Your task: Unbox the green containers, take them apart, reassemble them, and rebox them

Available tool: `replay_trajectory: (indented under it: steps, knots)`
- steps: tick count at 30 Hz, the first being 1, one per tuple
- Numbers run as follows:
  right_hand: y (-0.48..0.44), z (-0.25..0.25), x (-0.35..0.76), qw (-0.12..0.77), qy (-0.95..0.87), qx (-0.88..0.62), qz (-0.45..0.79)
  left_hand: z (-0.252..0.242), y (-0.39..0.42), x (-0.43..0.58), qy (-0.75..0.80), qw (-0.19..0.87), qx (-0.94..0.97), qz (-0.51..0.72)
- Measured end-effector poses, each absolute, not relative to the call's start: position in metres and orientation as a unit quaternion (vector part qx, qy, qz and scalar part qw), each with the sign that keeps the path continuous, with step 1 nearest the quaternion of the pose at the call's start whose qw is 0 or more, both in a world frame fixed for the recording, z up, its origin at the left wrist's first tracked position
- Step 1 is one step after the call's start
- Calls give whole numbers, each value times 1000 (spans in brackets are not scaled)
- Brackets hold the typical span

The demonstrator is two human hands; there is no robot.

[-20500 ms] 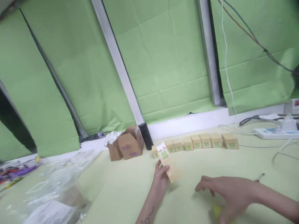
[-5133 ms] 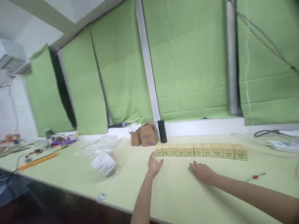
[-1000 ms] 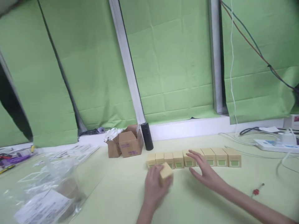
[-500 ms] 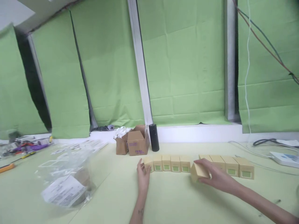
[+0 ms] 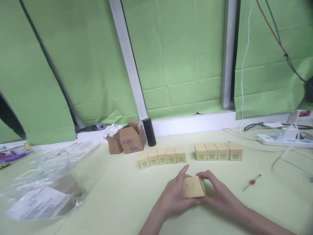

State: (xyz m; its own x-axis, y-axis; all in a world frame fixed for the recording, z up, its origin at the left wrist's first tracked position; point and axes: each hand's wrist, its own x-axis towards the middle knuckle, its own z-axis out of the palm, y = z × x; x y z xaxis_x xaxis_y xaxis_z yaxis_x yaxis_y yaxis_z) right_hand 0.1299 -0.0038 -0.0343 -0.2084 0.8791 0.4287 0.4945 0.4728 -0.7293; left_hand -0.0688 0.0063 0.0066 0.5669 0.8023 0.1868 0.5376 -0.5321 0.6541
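Between my two hands is a small tan cardboard box [image 5: 193, 187], held above the table near the front. My left hand [image 5: 172, 197] grips its left side, thumb and fingers around it. On the box's right side my right hand [image 5: 218, 192] is closed too, with fingertips at the top and bottom edges. Beyond my hands, several like boxes [image 5: 162, 156] with green labels stand in a slightly curved row. Another row of such boxes [image 5: 217, 152] stands to the right, with a gap between the rows.
An open brown carton [image 5: 132, 138] and a black cylinder [image 5: 149, 132] stand by the wall. A clear plastic bag [image 5: 49, 192] with a white label lies left. A thin tool with a red middle [image 5: 252, 182] lies right, before a white power strip [image 5: 276, 139] and cables.
My right hand has brought its box from the gap between the rows toward me. My left hand has left the row's left end and now holds that box too. The view has turned right.
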Motion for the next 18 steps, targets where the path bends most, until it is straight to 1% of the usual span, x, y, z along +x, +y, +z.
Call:
replay_trajectory:
  steps: [2,4,6,9,14,16,18]
  knots:
    - [-2,-33,136,439,-741,-487,146,6,9,-70,400,211,854,258]
    - [-2,-29,142,435,-761,-472,92,4,12,-70,386,145,872,263]
    - [-6,-26,146,417,-804,-417,76,2,14,-70,358,81,897,245]
    - [-14,-21,147,398,-843,-350,87,-3,16,-69,346,0,912,220]
    - [-20,-19,138,408,-807,-394,164,-10,19,-68,336,-54,910,235]
    - [-18,-21,138,405,-812,-403,120,-11,19,-66,327,-67,912,239]
    - [-15,-23,139,387,-830,-401,29,-11,18,-64,325,-66,912,240]
